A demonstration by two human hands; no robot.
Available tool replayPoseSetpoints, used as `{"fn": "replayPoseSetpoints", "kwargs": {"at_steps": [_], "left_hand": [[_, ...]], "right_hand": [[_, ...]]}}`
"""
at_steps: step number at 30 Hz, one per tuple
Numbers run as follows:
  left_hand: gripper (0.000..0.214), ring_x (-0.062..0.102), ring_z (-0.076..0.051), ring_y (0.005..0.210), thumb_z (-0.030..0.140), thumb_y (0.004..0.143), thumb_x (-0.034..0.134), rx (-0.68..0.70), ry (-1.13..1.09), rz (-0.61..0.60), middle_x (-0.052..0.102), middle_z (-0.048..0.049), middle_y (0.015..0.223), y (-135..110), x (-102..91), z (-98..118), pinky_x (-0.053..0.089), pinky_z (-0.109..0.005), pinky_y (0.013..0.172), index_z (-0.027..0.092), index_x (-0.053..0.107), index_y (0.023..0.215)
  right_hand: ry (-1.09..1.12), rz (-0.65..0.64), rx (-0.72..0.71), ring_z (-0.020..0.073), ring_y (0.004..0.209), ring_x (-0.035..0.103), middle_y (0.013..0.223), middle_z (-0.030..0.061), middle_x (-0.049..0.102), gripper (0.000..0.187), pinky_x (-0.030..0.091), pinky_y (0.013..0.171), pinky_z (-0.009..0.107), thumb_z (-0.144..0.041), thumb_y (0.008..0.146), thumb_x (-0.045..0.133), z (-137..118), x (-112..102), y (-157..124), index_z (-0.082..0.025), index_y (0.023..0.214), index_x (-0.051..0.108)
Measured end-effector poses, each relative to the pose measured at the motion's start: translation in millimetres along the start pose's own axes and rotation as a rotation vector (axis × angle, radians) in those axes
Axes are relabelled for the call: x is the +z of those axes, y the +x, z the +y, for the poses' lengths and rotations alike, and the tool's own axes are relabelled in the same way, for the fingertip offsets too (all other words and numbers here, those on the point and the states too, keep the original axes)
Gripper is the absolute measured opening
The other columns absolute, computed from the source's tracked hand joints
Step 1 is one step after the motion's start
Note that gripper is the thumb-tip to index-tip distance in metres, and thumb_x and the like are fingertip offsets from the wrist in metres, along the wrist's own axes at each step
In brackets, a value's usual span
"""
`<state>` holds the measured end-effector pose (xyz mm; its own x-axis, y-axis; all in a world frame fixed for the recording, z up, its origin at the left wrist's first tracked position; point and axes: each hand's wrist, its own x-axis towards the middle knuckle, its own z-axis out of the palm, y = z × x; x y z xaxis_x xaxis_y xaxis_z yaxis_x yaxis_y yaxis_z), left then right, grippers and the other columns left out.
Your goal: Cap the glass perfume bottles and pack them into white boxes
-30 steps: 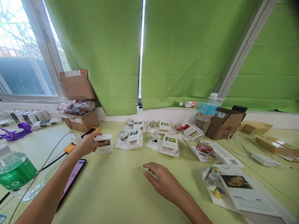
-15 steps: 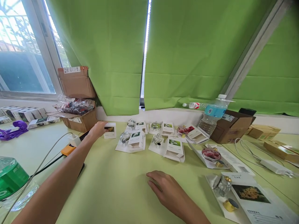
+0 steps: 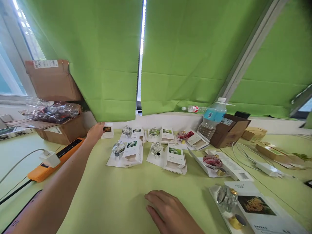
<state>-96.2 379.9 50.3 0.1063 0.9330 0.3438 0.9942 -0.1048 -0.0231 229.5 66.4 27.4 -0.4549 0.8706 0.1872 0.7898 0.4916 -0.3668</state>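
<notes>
Left hand: extended toward the far side of the table, fingers against the left edge of a small white card box printed with a photo of yellow blossoms; whether it grips cannot be told. Right hand: open, fingers lightly curled, resting on the pale green tabletop.

Box location: far edge of the table, just left of a double row of white cards with green-leaf photos and clear glass ornaments. Print on the cards is too small to read.

Right of these: a red-filled glass ornament on a white tray, a leaflet with a barcode, and a yellow-blossom leaflet beside a clear glass ornament.

Far right: a blue-labelled water bottle against an open cardboard box.

Left: an orange power strip with a white plug adapter, near the left forearm.

Open room: a wide stretch of tabletop lies between the right hand and the cards.
</notes>
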Motion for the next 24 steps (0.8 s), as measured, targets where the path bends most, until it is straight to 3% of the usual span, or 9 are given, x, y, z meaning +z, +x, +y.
{"fn": "replayPoseSetpoints", "kwargs": {"at_steps": [8, 11, 14, 18, 21, 24], "left_hand": [[0.035, 0.06, -0.021, 0.101, 0.032, 0.09, 0.055, -0.026, -0.036, 0.05, 0.058, -0.0085, 0.119, 19, 16.3, 9, 0.051, -0.042, 0.084, 0.017, 0.053, 0.121], [0.04, 0.059, -0.027, 0.106, 0.03, 0.09, 0.053, -0.027, -0.073, 0.056, 0.056, -0.0133, 0.124, 20, 20.6, 7, 0.049, -0.043, 0.086, 0.018, 0.048, 0.127], [0.054, 0.056, -0.035, 0.112, 0.034, 0.085, 0.056, -0.032, -0.124, 0.043, 0.049, -0.0175, 0.135, 22, 24.3, 4, 0.047, -0.043, 0.087, 0.02, 0.041, 0.135], [0.088, 0.048, -0.041, 0.121, 0.043, 0.072, 0.068, -0.063, -0.218, 0.054, 0.024, -0.0188, 0.153, 22, 25.1, 4, 0.044, -0.046, 0.092, 0.019, 0.025, 0.145], [0.095, 0.039, -0.041, 0.129, 0.047, 0.07, 0.07, -0.112, -0.316, 0.129, 0.02, -0.0206, 0.154, 17, 20.8, 8, 0.038, -0.047, 0.099, 0.014, 0.024, 0.145], [0.082, 0.035, -0.039, 0.132, 0.054, 0.079, 0.058, -0.23, -0.43, 0.261, 0.033, -0.0258, 0.146, 6, 12.1, 14, 0.034, -0.048, 0.103, 0.005, 0.031, 0.139]], "right_hand": [[-0.176, 0.122, -0.152, 0.0161, 0.074, 0.067, 0.089, -0.002, 0.069, 0.018, 0.049, 0.066, 0.024, -0.013, 0.078, 0.062, 15, 16, 7, -0.022, 0.094, 0.059], [-0.202, 0.145, -0.178, 0.0161, 0.072, 0.067, 0.088, -0.0021, 0.07, 0.02, 0.049, 0.065, 0.024, -0.013, 0.076, 0.065, 16, 19, 7, -0.021, 0.094, 0.059], [-0.198, 0.122, -0.158, 0.0161, 0.071, 0.066, 0.086, -0.0024, 0.069, 0.019, 0.048, 0.065, 0.025, -0.013, 0.077, 0.063, 13, 16, 6, -0.021, 0.094, 0.059], [-0.177, 0.081, -0.129, 0.0164, 0.072, 0.065, 0.085, -0.0015, 0.068, 0.014, 0.047, 0.065, 0.025, -0.016, 0.082, 0.06, 9, 10, 5, -0.021, 0.094, 0.06], [-0.122, 0.044, -0.079, 0.0159, 0.074, 0.064, 0.085, -0.0009, 0.067, 0.009, 0.045, 0.066, 0.025, -0.017, 0.086, 0.054, 4, 1, 4, -0.021, 0.092, 0.06], [-0.038, 0.043, -0.029, 0.0156, 0.081, 0.062, 0.089, -0.0007, 0.066, 0.011, 0.044, 0.072, 0.024, -0.019, 0.091, 0.049, 0, -8, 1, -0.022, 0.093, 0.059]]}}
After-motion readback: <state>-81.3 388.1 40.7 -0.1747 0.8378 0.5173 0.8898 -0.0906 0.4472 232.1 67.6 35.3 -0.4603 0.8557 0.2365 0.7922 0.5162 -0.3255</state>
